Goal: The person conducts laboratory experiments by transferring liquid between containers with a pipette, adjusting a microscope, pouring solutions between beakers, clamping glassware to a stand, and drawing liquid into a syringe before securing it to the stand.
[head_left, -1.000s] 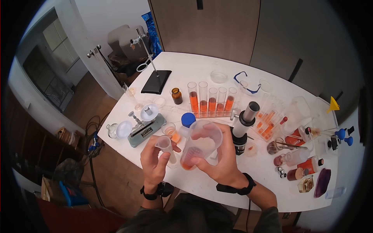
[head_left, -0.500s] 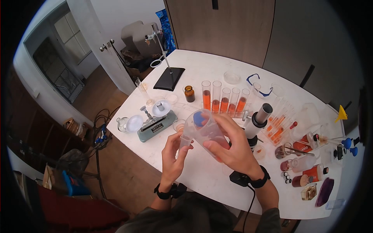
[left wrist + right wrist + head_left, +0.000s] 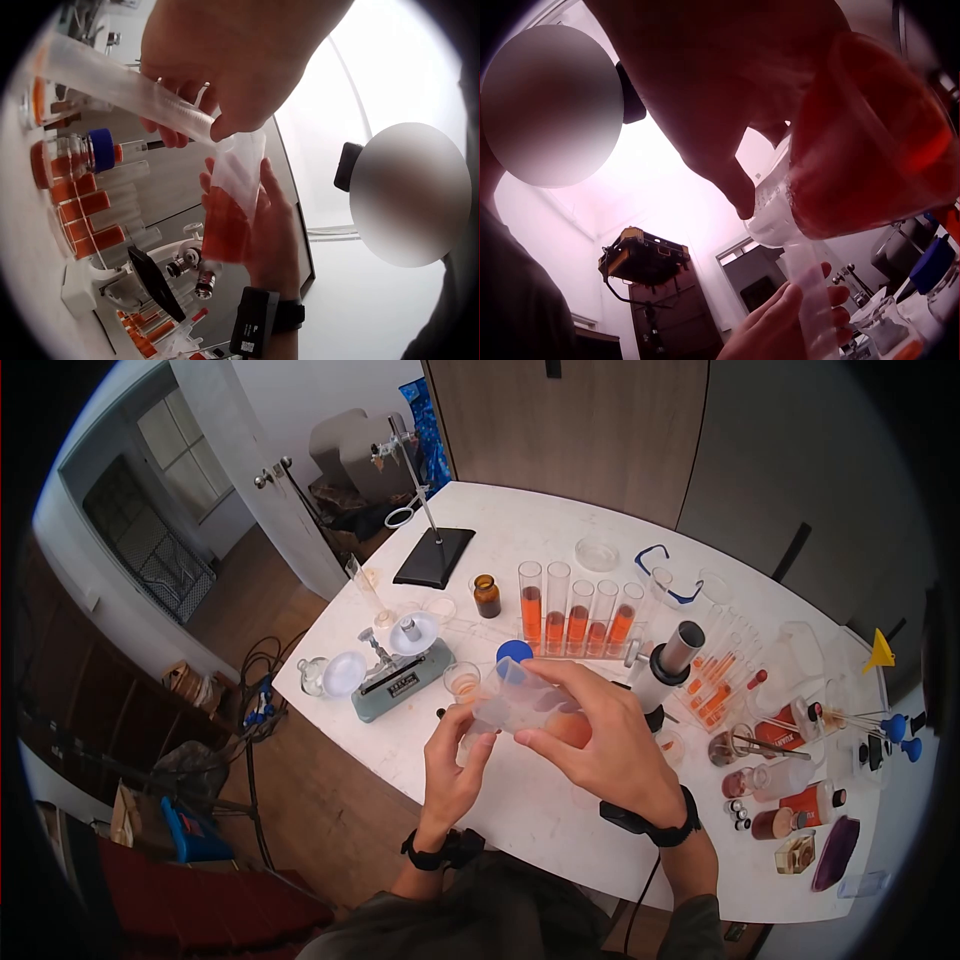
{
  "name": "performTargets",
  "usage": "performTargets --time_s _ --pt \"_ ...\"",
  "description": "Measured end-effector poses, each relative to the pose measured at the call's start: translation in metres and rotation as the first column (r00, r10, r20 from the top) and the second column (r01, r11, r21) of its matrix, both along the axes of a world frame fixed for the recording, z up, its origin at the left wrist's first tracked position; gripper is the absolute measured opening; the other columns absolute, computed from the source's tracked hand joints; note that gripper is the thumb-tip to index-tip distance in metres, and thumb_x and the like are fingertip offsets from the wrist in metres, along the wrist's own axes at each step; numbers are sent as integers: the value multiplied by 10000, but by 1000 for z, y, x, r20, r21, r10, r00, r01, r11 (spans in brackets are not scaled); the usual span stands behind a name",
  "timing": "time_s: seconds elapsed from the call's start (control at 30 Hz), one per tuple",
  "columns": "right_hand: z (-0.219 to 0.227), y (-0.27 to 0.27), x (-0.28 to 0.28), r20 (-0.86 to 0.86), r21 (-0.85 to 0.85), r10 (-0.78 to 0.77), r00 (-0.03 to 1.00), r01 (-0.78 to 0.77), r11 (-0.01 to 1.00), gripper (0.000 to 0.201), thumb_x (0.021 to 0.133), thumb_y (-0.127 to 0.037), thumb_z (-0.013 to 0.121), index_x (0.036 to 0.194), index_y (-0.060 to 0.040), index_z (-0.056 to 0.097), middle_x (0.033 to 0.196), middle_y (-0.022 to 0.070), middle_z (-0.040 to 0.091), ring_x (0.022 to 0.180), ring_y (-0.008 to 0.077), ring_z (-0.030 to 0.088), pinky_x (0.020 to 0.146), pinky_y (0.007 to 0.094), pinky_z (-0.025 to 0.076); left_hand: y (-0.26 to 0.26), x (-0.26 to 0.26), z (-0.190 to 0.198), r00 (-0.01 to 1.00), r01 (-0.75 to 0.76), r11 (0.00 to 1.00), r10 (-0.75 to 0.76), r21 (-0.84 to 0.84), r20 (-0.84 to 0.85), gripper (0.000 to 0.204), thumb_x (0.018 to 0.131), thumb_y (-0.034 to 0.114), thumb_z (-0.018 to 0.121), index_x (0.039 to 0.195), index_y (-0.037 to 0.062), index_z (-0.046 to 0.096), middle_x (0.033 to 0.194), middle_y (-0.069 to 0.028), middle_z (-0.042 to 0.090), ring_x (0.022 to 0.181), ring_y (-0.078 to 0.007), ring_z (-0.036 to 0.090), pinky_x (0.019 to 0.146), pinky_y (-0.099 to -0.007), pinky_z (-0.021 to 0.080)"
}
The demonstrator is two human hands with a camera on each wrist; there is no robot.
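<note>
My left hand (image 3: pixel 452 775) grips a tall, translucent plastic graduated cylinder (image 3: pixel 127 86) near its top. In my right hand (image 3: pixel 630 745) is a translucent plastic beaker (image 3: pixel 229 225) with orange-red liquid inside. The beaker lies well over to the left, its lip right at the cylinder's mouth. In the right wrist view the liquid (image 3: pixel 870 157) reaches toward the lip, and the cylinder (image 3: pixel 811 300) stands below it between the left fingers and thumb. From the head view, most of the cylinder is hidden behind the left hand.
Beyond the hands are a blue-capped bottle (image 3: pixel 514 651), a small cup (image 3: pixel 462 680) and a rack of test tubes (image 3: pixel 575 645) with orange liquid. A balance (image 3: pixel 403 685) stands left, a microscope (image 3: pixel 660 672) right. Bottles crowd the right side; a stand (image 3: pixel 435 555) is at the back.
The beaker has gone from nearly upright beside the cylinder to tipped far left, its lip meeting the cylinder's mouth. Both hands have come closer together. The head view has shifted a little.
</note>
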State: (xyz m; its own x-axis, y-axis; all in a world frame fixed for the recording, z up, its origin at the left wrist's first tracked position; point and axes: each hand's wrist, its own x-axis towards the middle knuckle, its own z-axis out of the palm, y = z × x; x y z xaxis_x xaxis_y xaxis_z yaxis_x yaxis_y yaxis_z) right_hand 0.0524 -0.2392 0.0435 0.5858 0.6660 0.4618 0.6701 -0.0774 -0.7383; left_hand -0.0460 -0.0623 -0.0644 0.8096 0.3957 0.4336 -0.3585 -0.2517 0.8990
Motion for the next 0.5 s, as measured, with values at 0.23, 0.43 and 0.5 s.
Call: performTargets --time_s 0.23,0.43,0.5 --pt "1 -3 -4 -21 -105 -40 999 37 994 602 820 -186 836 1340 -1 597 1198 203 684 1005 316 696 885 375 552 1 0 -2 999 -21 997 24 75 -32 349 896 -8 668 1236 -36 597 1104 -136 660 1040 -225 649 964 -339 494" --pt "2 -5 -9 54 -142 -60 997 67 988 582 859 -240 798 1337 9 578 1134 206 683 946 355 696 811 403 565 2 1 -3 998 -38 993 43 110 -37 368 851 -9 723 1200 -24 607 1079 -136 659 1010 -234 656 934 -341 504" --pt "3 -5 -11 88 -137 -52 995 63 989 571 892 -284 761 1335 15 559 1099 206 678 945 399 690 790 431 564 2 2 -4 998 -41 992 46 117 -34 374 839 -9 737 1190 -24 609 1074 -136 659 1003 -237 657 928 -341 506"
